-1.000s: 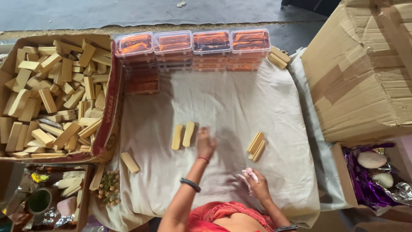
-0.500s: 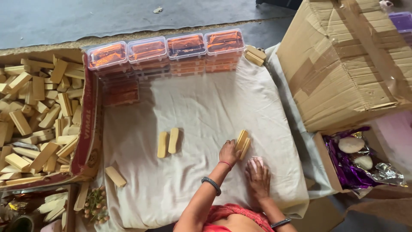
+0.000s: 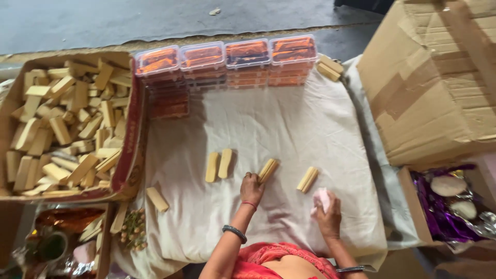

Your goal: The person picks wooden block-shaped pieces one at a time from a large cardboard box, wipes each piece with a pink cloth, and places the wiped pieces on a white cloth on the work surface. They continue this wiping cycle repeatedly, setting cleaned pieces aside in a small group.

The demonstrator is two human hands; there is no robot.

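My left hand [image 3: 251, 187] grips the near end of a pair of tan wooden blocks [image 3: 268, 170] that lies on the white cloth [image 3: 268, 124]. To its left lies another pair of tan blocks [image 3: 218, 165], to its right a third pair [image 3: 307, 179]. My right hand [image 3: 327, 213] rests on the cloth near the front edge, closed on a small pink object [image 3: 321, 198]. A row of clear plastic boxes with orange contents [image 3: 227, 57] stands along the far edge of the cloth.
An open carton heaped with tan blocks [image 3: 67, 129] sits at the left. A single block [image 3: 156, 199] lies near it. Two more blocks [image 3: 330, 67] lie at the far right corner. A large cardboard box [image 3: 439, 77] and a box with purple foil [image 3: 449, 206] stand at the right.
My left hand has moved right from the left pair of blocks and now holds a pair in the middle. My right hand has stayed near the front with the pink object.
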